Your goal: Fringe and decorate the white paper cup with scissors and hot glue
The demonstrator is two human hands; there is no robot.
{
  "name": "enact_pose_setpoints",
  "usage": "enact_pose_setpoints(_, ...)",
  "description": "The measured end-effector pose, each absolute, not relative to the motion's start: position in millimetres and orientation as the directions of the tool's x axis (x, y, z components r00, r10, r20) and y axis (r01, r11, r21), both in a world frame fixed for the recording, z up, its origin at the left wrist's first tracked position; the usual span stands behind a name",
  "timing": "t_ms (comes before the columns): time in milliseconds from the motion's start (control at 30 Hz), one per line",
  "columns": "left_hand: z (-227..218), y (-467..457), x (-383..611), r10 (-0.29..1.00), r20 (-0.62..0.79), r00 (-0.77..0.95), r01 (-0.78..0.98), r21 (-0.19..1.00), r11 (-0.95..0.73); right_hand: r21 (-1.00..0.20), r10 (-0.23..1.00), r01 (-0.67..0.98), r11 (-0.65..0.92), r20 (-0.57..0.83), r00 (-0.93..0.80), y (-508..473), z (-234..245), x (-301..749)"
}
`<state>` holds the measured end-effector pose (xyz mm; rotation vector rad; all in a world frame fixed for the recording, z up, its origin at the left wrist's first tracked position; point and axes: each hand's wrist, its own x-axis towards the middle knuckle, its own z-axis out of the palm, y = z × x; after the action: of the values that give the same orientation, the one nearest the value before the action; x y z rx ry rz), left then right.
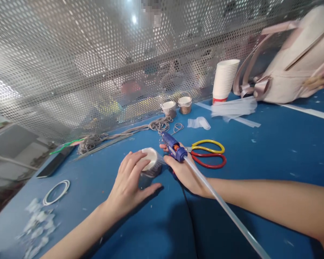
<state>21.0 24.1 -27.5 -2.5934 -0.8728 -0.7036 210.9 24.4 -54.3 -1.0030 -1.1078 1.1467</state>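
My right hand (185, 174) is closed round a blue hot glue gun (174, 145), its nozzle pointing away from me. A long translucent glue stick (221, 201) sticks out of its back. To the left, a small white-rimmed paper cup (152, 162) stands on the blue table, with a pleated translucent strip at its right side. My left hand (131, 176) is spread beside the cup, fingertips over its left rim and thumb stretched out in front, apart from it. Scissors (209, 154) with yellow and red handles lie just beyond my right hand, their blades mostly hidden.
Two small decorated cups (176, 106) stand at the back, near grey cord (160, 125). Stacked paper cups (225, 79), translucent strips (234, 109) and a pale bag (291, 68) are at right. A white coil (56, 192) and pale scraps (39, 223) lie left. Perforated metal mesh (97, 64) borders the table.
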Motion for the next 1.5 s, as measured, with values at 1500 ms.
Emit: enact_pose_setpoints(1500, -19.1, 24.6, 21.3, 0.535, 0.57, 0.623, 0.597, 0.095, -0.797, -0.991, 0.982, -0.045, -0.127, -0.12, -0.146, -6.6, -41.7, 253.2)
